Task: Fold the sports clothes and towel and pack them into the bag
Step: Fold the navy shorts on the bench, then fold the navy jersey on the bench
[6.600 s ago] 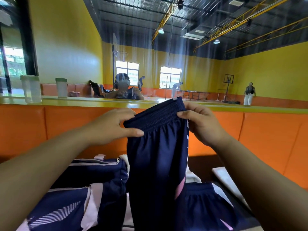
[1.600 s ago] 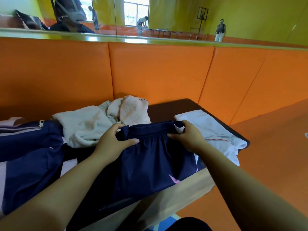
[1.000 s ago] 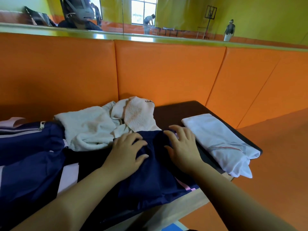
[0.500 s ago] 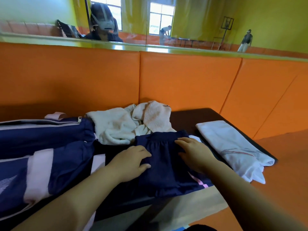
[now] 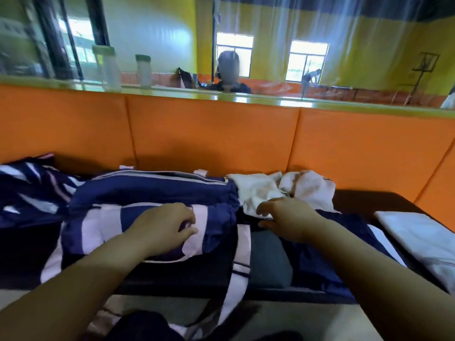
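Observation:
A navy bag with pale pink stripes lies on the dark bench, its zip along the top. My left hand rests on the bag's front with loosely bent fingers, holding nothing. The navy shorts lie folded to the bag's right. My right hand hovers above their top edge, fingers relaxed, next to the crumpled white towel. A folded white shirt lies at the far right. Another navy garment with white stripes lies at the far left.
An orange padded wall rises right behind the bench, topped by a green ledge with two bottles and a mirror. The bench's front edge runs close to me. Orange floor lies to the right.
Both hands lifted off the folded shorts and moved left. My left hand now lies on the bag; my right hand is near the towel. The view turned left and up.

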A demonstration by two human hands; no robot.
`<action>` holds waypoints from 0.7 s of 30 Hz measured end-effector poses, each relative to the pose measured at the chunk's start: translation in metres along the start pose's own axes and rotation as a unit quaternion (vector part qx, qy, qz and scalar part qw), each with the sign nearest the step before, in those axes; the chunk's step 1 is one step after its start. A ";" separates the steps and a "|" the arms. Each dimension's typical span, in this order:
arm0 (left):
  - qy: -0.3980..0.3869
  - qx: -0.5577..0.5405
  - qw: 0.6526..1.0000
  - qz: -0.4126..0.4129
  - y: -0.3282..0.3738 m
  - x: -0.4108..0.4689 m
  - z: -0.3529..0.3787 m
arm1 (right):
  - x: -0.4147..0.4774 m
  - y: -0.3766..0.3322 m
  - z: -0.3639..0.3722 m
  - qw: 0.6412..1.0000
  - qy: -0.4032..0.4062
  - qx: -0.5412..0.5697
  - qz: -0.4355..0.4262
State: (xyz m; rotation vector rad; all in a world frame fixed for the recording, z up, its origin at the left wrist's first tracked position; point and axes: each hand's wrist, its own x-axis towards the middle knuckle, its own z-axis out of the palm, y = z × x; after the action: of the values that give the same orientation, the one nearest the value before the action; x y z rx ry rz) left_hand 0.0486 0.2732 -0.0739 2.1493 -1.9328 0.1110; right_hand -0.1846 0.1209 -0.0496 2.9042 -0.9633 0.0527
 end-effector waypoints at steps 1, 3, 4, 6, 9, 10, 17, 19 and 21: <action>0.002 0.006 1.000 -0.017 -0.017 -0.013 -0.005 | 0.010 -0.017 -0.003 1.000 0.001 -0.006 -0.016; 0.005 0.014 0.998 -0.053 -0.051 -0.039 -0.014 | 0.030 -0.052 -0.008 0.998 0.003 -0.017 -0.054; 0.004 0.017 0.997 -0.073 -0.068 -0.051 -0.018 | 0.040 -0.070 -0.010 0.997 0.001 -0.022 -0.072; -0.005 0.023 0.993 -0.119 -0.096 -0.076 -0.029 | 0.058 -0.107 -0.015 0.994 0.008 -0.016 -0.110; -0.024 0.045 0.984 -0.173 -0.139 -0.109 -0.045 | 0.087 -0.160 -0.021 0.985 0.023 -0.011 -0.170; -0.030 0.044 0.980 -0.192 -0.153 -0.119 -0.049 | 0.096 -0.177 -0.023 0.982 0.025 -0.012 -0.186; -0.004 0.020 0.952 -0.305 -0.250 -0.175 -0.062 | 0.163 -0.283 -0.028 0.956 0.057 0.017 -0.287; 0.007 0.013 0.948 -0.318 -0.275 -0.184 -0.060 | 0.183 -0.307 -0.024 0.950 0.065 0.027 -0.304; 0.014 0.005 0.946 -0.325 -0.295 -0.188 -0.057 | 0.204 -0.327 -0.020 0.946 0.061 0.042 -0.315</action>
State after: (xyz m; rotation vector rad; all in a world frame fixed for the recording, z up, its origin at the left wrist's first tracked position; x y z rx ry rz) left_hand 0.3242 0.4954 -0.0991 2.6439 -1.1158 0.0262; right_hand 0.1742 0.2624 -0.0398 3.0853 0.0140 0.2315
